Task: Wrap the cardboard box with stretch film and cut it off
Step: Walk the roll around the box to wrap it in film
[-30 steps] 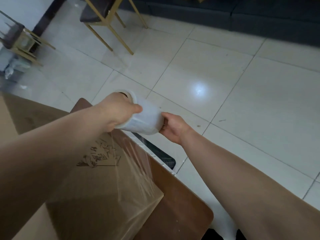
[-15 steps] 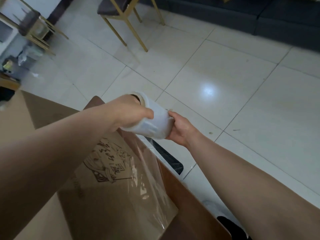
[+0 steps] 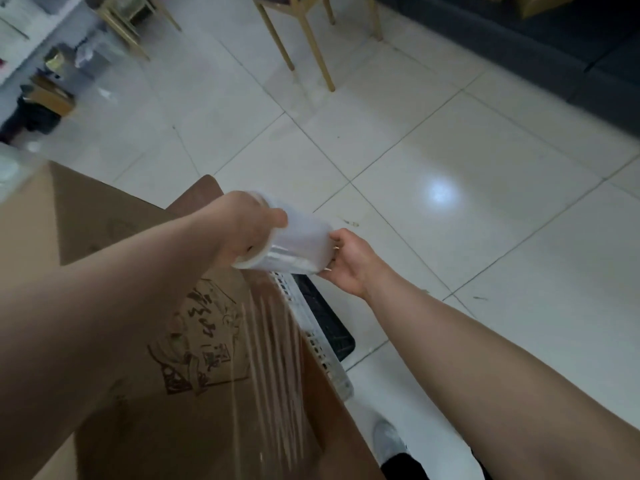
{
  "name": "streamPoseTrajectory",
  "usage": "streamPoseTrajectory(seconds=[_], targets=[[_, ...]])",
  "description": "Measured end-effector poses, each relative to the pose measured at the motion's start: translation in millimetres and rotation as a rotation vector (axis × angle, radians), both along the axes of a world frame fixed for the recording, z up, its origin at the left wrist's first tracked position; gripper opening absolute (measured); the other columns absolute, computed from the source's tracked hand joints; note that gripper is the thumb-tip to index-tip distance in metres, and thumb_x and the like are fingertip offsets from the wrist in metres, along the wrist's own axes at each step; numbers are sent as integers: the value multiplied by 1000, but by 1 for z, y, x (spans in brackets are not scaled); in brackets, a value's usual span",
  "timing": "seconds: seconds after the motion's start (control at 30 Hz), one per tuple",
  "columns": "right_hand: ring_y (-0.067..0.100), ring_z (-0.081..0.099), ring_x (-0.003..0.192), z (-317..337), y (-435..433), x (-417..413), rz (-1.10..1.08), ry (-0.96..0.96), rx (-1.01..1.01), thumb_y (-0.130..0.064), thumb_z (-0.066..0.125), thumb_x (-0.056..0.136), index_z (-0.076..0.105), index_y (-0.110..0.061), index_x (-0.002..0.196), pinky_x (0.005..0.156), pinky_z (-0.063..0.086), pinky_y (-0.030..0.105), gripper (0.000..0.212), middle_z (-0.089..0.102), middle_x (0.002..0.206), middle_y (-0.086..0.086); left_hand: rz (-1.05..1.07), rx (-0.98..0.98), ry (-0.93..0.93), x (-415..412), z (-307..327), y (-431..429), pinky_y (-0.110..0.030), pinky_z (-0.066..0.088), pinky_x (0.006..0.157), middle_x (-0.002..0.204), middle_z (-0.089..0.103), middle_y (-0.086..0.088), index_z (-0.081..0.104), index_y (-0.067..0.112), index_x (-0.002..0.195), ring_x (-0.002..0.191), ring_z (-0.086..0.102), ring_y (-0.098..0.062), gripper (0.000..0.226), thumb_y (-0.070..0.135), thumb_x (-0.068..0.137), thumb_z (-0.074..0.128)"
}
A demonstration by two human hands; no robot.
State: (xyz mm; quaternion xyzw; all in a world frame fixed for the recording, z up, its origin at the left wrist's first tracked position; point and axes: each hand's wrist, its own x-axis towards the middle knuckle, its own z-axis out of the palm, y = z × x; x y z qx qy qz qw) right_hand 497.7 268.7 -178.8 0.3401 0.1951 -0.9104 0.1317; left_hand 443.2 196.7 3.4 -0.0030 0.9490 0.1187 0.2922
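Roll swung further out past the box edge, more film paid out

Both hands clamped on the stretch film roll (image 3: 294, 242) mid-frame, left hand (image 3: 247, 225) and right hand (image 3: 349, 259) gripping its ends; film sheet (image 3: 273, 368) streaking down onto cardboard box (image 3: 156, 393) at lower left. Wrapping ongoing, no cut yet.

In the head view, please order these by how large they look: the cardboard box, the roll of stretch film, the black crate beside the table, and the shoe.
1. cardboard box, by far the largest, though nearest the camera
2. black crate, partly hidden by the table
3. roll of stretch film, held at its ends by both hands
4. shoe

The crate and roll look close in size.
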Motion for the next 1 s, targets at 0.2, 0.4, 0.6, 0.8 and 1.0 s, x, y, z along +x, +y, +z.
streamPoseTrajectory(seconds=[0.2,0.4,0.6,0.8,1.0], targets=[[21,55,83,2,4,-36,188,12,51,-25,40,102,49,-4,123,75,51,34,31,53,101,10,-175,-282,45,-11,7,8,-28,30,50,74,48,-8,54,2,83,60,44,-20,31,31,89,60],[30,63,109,-1,-6,-67,271,61,-14,-33,42,102,51,-8,129,83,57,48,38,56,129,15,-177,-350,-1,-29,7,5,-26,36,56,76,53,-8,58,0,89,65,49,-20,27,27,90,61],[27,63,91,-10,-12,-83,272,106,-75,-29,39,101,53,-8,114,67,58,40,28,58,103,13,383,108,-122,-64,0,-12,-38,53,85,103,67,-14,62,8,107,89,65,-28,56,53,76,68],[25,62,85,-15,-18,-95,261,114,-110,-25,37,100,50,-8,113,66,55,40,25,58,96,11,563,193,-140,-88,-14,-12,-32,53,74,97,68,-13,61,2,96,77,64,-25,30,31,89,64],[29,63,104,-17,-23,-121,262,97,-90,-35,35,104,54,-5,126,90,53,45,42,63,112,15,202,-69,-112,-107,-6,-22,-32,53,67,76,63,-21,63,-2,105,64,65,-20,34,29,93,58]])
